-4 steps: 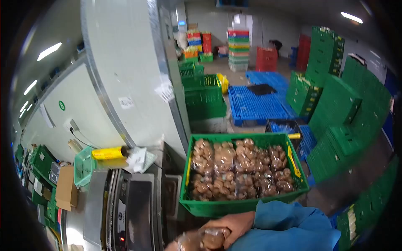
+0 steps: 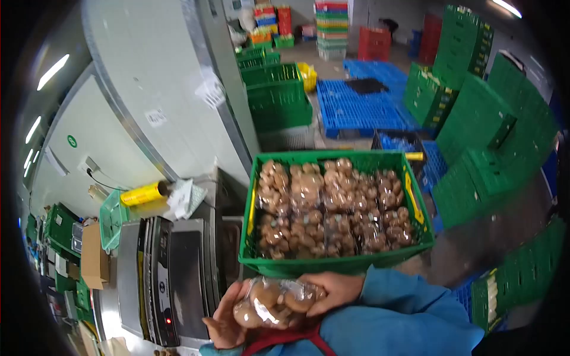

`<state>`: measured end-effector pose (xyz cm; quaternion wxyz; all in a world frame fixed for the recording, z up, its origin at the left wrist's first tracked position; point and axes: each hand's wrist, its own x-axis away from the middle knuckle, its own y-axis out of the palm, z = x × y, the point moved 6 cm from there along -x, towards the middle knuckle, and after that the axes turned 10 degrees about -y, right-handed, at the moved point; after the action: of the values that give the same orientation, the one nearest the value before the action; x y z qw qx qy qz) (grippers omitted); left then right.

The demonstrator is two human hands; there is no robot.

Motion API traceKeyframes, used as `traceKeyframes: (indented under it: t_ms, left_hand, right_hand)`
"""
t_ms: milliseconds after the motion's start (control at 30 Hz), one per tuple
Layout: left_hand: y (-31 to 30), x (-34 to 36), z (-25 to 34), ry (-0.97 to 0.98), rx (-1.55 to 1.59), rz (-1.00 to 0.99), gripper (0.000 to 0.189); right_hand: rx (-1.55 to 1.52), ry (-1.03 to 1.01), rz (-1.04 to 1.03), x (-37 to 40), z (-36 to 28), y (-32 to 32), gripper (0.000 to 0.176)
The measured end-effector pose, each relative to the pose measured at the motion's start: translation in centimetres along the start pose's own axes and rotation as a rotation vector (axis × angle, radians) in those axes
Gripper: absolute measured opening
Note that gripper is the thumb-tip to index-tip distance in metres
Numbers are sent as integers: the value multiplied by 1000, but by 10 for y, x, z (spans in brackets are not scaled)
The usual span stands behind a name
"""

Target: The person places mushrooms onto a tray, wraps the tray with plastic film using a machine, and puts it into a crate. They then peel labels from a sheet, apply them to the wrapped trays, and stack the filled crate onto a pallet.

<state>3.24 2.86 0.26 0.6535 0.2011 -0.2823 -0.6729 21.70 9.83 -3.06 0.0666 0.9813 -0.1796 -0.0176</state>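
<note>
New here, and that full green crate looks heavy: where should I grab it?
Probably by the green crate at its two side rims, where the yellow bars run, one hand from each side: it is wide, open-topped and filled with mushroom packs.

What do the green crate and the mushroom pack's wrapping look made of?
Green crate: probably rigid moulded plastic, matte, uniform colour, with slotted sides. Mushroom pack wrapping: seemingly thin clear plastic film, glossy; highlights glint and mushrooms show through.
</note>
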Motion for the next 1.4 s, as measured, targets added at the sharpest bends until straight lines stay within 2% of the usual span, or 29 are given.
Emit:
traceKeyframes:
  t_ms: [33,67,100,233,300,367,433,500,567,633,700,833,867,933,967,1033,1133,1167,1200,1233,1267,1300,1333,1367,1400]
  left_hand:
    - [16,-16,-10,-15,-34,-56,78]
    - [26,-34,-23,-84,-265,-3,99]
    - [37,-51,-24,-142,-377,-43,100]
    - [82,-129,-42,-213,-159,-161,80]
    - [93,-183,-68,-131,-321,-321,70]
    - [129,-225,-77,83,-973,-447,67]
    - [147,-268,-117,461,-1532,-498,65]
    - [149,-307,-163,604,-1767,-536,67]
    - [135,-341,-194,640,-1826,-548,70]
    - [116,-367,-213,657,-1912,-478,74]
    - [100,-376,-217,625,-1911,-412,75]
    - [93,-371,-220,581,-1999,-367,76]
    - [94,-371,-220,578,-2000,-353,77]
    - [96,-372,-221,585,-1993,-332,78]
    - [94,-372,-221,569,-2004,-340,79]
    - [92,-372,-224,572,-2010,-334,79]
    - [92,-371,-227,607,-1984,-318,77]
    - [102,-364,-219,616,-1908,-343,69]
    - [119,-362,-206,507,-1741,-435,61]
    - [108,-361,-206,542,-1600,-444,48]
    - [116,-331,-187,742,-1717,-347,48]
    - [122,-304,-154,784,-1628,-321,51]
    - [116,-288,-140,393,-1551,-408,48]
    - [110,-260,-111,362,-1325,-410,43]
    - [95,-229,-81,456,-1237,-303,38]
  right_hand:
    - [-67,-46,73,9,11,-22,66]
    - [-94,-51,150,18,8,-42,58]
    - [-139,-51,224,28,3,-51,51]
    - [-199,-31,657,83,6,-105,54]
    - [-369,-252,850,115,11,-158,45]
    - [-606,-339,1124,150,29,-218,40]
    - [-625,-418,1351,164,31,-268,40]
    - [-358,-265,1528,184,60,-312,45]
    - [-296,-216,1519,183,91,-341,45]
    - [-173,-177,1567,181,126,-364,44]
    - [-108,-196,1627,166,128,-366,46]
    - [463,-5,1490,151,148,-380,57]
    - [467,-9,1486,148,142,-380,57]
    - [1235,193,1459,141,109,-365,58]
    - [1246,185,1456,141,109,-366,58]
    - [1440,227,1287,132,113,-367,59]
    - [1364,237,1249,142,114,-373,57]
    - [1307,231,1229,139,114,-376,56]
    - [1364,386,1140,138,95,-373,54]
    - [1430,498,1010,128,64,-363,53]
    - [1248,199,1201,120,36,-356,48]
    - [1218,199,1117,115,37,-367,46]
    - [502,-168,1110,105,49,-379,40]
    - [757,-247,1061,83,33,-381,39]
    - [1017,-330,1030,62,17,-383,39]
